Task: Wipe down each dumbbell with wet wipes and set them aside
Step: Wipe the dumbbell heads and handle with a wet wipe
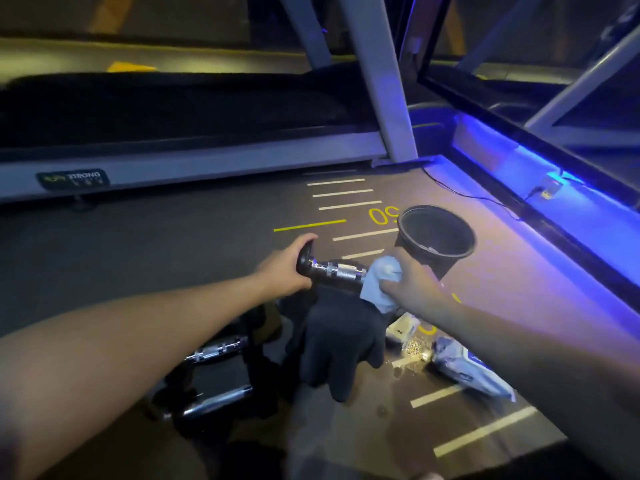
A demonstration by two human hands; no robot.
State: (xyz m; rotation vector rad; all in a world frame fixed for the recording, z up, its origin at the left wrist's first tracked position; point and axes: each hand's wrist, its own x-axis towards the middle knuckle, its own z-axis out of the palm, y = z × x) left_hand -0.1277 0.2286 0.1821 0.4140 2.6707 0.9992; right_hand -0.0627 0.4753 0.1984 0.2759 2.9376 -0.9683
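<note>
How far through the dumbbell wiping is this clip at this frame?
Mid-job. In hand: the left hand grips one end of a dumbbell while the right hand presses a wet wipe on its other end. Two more dumbbells lie on the floor below; whether they are wiped cannot be told.

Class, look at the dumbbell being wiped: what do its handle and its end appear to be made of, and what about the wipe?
Dumbbell handle: looks like bright chromed metal, shiny and with a knurled band. Dumbbell end under the left hand: dark and matte, perhaps rubber or coated metal; unclear. Wipe in the right hand: pale, soft, crumpled sheet, probably nonwoven fabric.
</note>
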